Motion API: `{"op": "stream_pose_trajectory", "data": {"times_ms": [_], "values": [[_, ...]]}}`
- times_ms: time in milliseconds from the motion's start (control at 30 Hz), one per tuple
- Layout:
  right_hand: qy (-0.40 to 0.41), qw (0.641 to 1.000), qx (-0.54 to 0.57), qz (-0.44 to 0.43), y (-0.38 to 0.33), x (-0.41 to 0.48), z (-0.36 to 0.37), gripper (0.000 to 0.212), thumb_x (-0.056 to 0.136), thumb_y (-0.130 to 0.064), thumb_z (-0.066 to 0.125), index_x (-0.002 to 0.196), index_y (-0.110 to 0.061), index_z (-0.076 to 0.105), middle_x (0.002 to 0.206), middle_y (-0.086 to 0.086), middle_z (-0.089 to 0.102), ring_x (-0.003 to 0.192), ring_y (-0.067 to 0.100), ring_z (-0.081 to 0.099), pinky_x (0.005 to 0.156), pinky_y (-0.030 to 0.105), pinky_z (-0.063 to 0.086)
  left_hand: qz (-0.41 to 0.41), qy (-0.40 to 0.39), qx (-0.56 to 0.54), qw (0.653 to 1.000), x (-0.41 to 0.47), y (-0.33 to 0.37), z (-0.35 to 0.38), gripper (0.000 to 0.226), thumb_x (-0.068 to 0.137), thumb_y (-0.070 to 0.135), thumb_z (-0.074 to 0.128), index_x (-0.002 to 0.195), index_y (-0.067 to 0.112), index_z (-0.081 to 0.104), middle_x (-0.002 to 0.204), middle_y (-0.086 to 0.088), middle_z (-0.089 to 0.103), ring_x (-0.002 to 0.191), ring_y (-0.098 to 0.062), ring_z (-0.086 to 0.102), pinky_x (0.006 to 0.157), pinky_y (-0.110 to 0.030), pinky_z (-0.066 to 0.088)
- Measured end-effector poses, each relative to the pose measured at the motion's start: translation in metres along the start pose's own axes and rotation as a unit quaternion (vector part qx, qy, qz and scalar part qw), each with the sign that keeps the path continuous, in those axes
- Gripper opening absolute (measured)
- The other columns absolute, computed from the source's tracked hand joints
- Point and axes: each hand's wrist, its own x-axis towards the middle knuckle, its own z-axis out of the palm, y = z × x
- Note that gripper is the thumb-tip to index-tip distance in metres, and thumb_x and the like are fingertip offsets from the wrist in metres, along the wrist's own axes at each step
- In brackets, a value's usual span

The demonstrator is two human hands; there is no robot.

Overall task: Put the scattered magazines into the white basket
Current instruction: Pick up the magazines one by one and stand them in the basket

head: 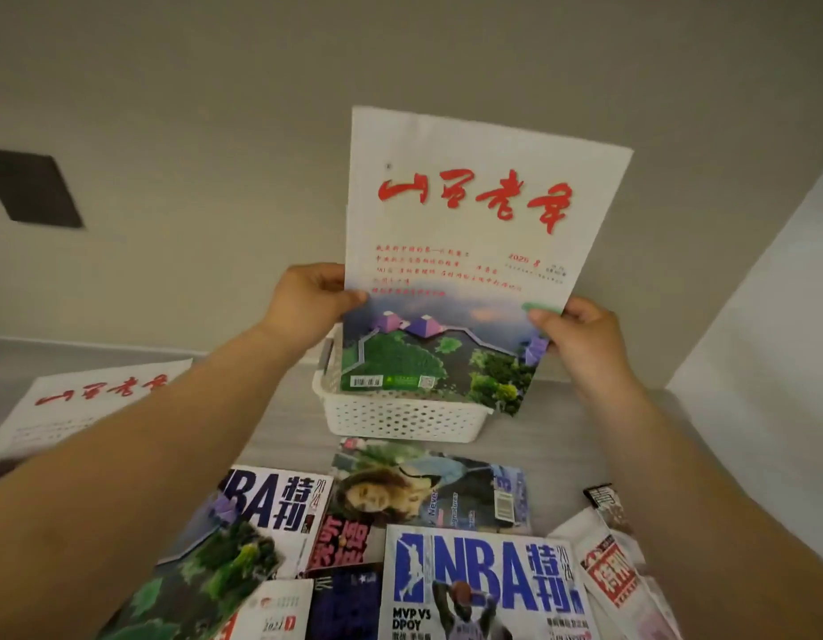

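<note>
Both the left hand [308, 300] and the right hand [571, 330] gripped a white magazine [465, 251] upright, its lower edge seemingly inside the white basket [400, 418] on the surface [553, 450].

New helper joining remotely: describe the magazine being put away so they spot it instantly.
Find the white basket at the table's far edge. Standing upright over it, gripped by the left hand and right hand, is the held magazine: white cover, red brush title, the only one lifted.
</note>
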Motion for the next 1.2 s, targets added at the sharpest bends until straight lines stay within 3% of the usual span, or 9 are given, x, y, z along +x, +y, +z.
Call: {"op": "stream_pose_trajectory", "data": {"times_ms": [100,200,333,433,633,733,900,1133,1200], "values": [[0.016,1.000,-0.016,-0.012,0.005,0.028,0.019,0.019,0.080,0.005,0.056,0.096,-0.002,0.062,0.098,0.050,0.052,0.035,0.014,0.055,0.036,0.008,0.041,-0.005,0.031,0.003,0.999,0.032,-0.006,0.004,0.031,0.079,-0.003,0.057,0.111,-0.001,0.059,0.102,-0.004,0.059,0.086,-0.021,0.057,0.074,-0.027,0.050],[0.020,0.999,-0.029,0.011,0.024,0.054,0.032,0.023,0.080,0.003,0.057,0.102,0.002,0.062,0.089,0.028,0.069,0.044,0.011,0.053,0.036,0.009,0.042,-0.032,0.039,0.004,0.999,0.052,-0.026,0.009,0.031,0.080,-0.003,0.057,0.111,-0.002,0.059,0.111,-0.014,0.062,0.089,-0.024,0.058,0.083,-0.034,0.048],[0.023,0.998,-0.032,0.042,0.052,0.073,0.047,0.024,0.081,-0.002,0.058,0.104,-0.003,0.063,0.090,0.026,0.069,0.059,0.035,0.055,0.039,0.012,0.043,-0.064,0.055,0.027,0.996,0.070,-0.055,0.017,0.030,0.080,0.000,0.057,0.110,0.000,0.060,0.115,-0.017,0.063,0.088,-0.025,0.058,0.081,-0.031,0.047],[0.016,0.998,-0.023,0.065,0.074,0.081,0.058,0.025,0.082,-0.001,0.056,0.106,0.000,0.061,0.053,0.007,0.061,0.038,0.013,0.046,0.039,0.016,0.042,-0.085,0.066,0.050,0.993,0.081,-0.072,0.020,0.030,0.081,0.002,0.057,0.111,0.002,0.060,0.117,-0.016,0.063,0.089,-0.024,0.056,0.079,-0.030,0.045],[0.019,0.995,-0.052,0.086,0.097,0.097,0.068,0.024,0.083,-0.003,0.057,0.106,-0.001,0.062,0.071,0.014,0.071,0.057,0.027,0.064,0.056,0.040,0.053,-0.106,0.051,0.102,0.988,0.096,-0.100,0.027,0.029,0.080,0.004,0.059,0.108,0.002,0.062,0.116,-0.016,0.064,0.096,-0.028,0.059,0.080,-0.032,0.047],[0.017,0.994,-0.072,0.075,0.105,0.107,0.073,0.024,0.083,-0.003,0.056,0.105,0.001,0.061,0.069,0.012,0.062,0.047,0.011,0.055,0.048,0.027,0.046,-0.110,0.030,0.191,0.975,0.107,-0.110,0.028,0.025,0.082,0.011,0.057,0.105,0.005,0.064,0.112,-0.015,0.065,0.083,-0.021,0.053,0.075,-0.028,0.042],[0.024,0.995,-0.072,0.058,0.113,0.115,0.077,0.023,0.081,0.000,0.056,0.104,0.002,0.061,0.090,0.007,0.059,0.080,0.020,0.054,0.064,0.025,0.044,-0.096,0.031,0.262,0.960,0.120,-0.116,0.028,0.024,0.083,0.015,0.055,0.102,0.003,0.063,0.109,-0.018,0.065,0.095,-0.032,0.058,0.074,-0.031,0.041],[0.059,0.988,-0.132,0.049,0.128,0.112,0.071,0.020,0.082,-0.001,0.055,0.102,0.002,0.053,0.086,0.008,0.055,0.054,0.005,0.046,0.041,0.004,0.038,-0.093,0.116,0.203,0.968,0.112,-0.127,0.032,0.030,0.082,0.018,0.058,0.110,0.008,0.053,0.113,-0.015,0.062,0.101,-0.032,0.057,0.079,-0.030,0.039],[0.069,0.987,-0.137,0.050,0.129,0.111,0.071,0.021,0.082,-0.002,0.056,0.102,0.001,0.051,0.084,0.008,0.056,0.053,0.006,0.047,0.042,0.009,0.039,-0.083,0.100,0.226,0.965,0.113,-0.128,0.031,0.030,0.084,0.019,0.056,0.111,0.007,0.055,0.114,-0.015,0.063,0.102,-0.032,0.058,0.082,-0.031,0.041]]}}
